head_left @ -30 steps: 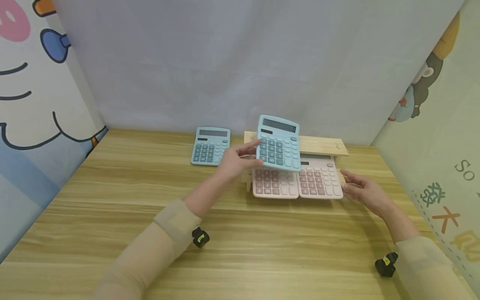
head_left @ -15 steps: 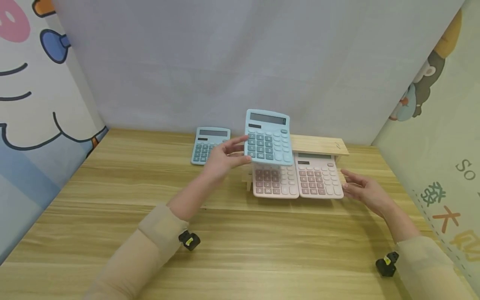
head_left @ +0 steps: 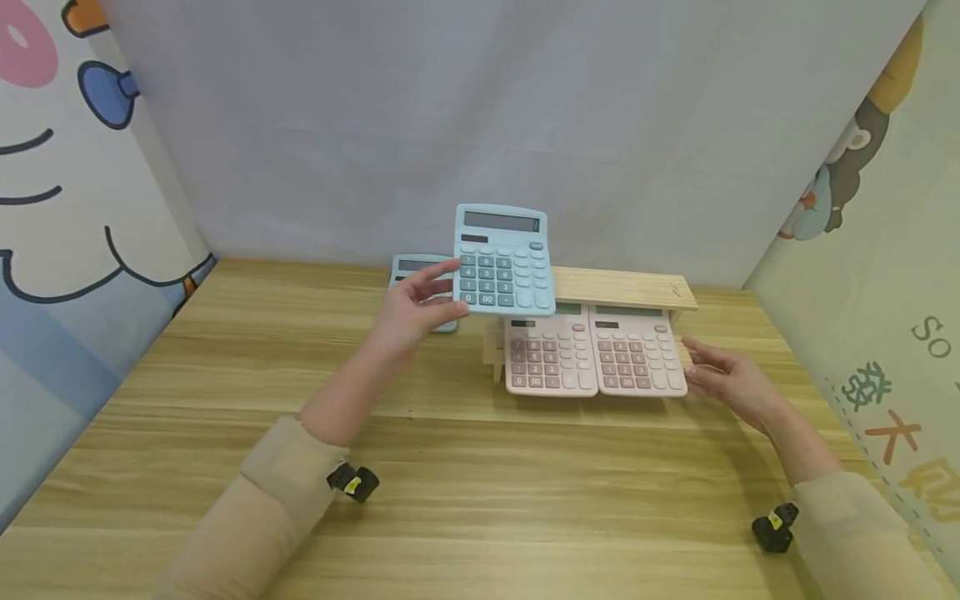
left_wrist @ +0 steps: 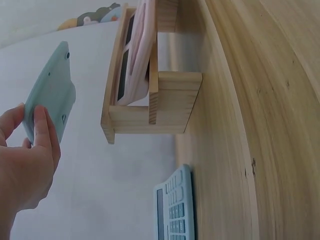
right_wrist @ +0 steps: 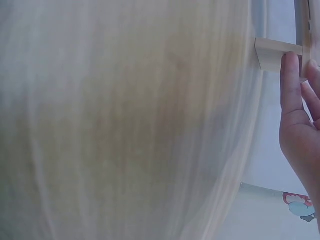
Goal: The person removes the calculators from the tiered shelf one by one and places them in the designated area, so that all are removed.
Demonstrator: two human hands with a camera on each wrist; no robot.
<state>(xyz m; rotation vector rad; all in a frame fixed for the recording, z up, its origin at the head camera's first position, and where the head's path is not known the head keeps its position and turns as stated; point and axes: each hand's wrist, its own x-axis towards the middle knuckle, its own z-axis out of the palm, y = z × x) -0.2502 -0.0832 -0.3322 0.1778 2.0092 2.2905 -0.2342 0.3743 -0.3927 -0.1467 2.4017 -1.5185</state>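
My left hand (head_left: 408, 317) pinches the left edge of a light blue calculator (head_left: 504, 275), with keys facing up and display at the far end. It is held in the air; its underside shows in the left wrist view. Beneath and to the right, two pink calculators (head_left: 551, 358) (head_left: 641, 358) lean side by side in a wooden rack (head_left: 622, 287). A second blue calculator (left_wrist: 177, 205) lies on the table, partly hidden in the head view by the left hand and held calculator. At the rack's right side, my right hand (head_left: 738, 392) touches the wood with fairly straight fingers.
The wooden table (head_left: 480, 500) reaches back to a pale grey curtain (head_left: 450, 125). Cartoon-printed panels (head_left: 97, 175) (head_left: 885, 275) stand at the left and right. A small black camera (head_left: 352, 482) is on the left wrist, another (head_left: 775, 529) on the right.
My left hand has carried the blue calculator leftward and up, away from above the pink calculators. It now partly covers the second blue calculator. My right hand stays at the rack.
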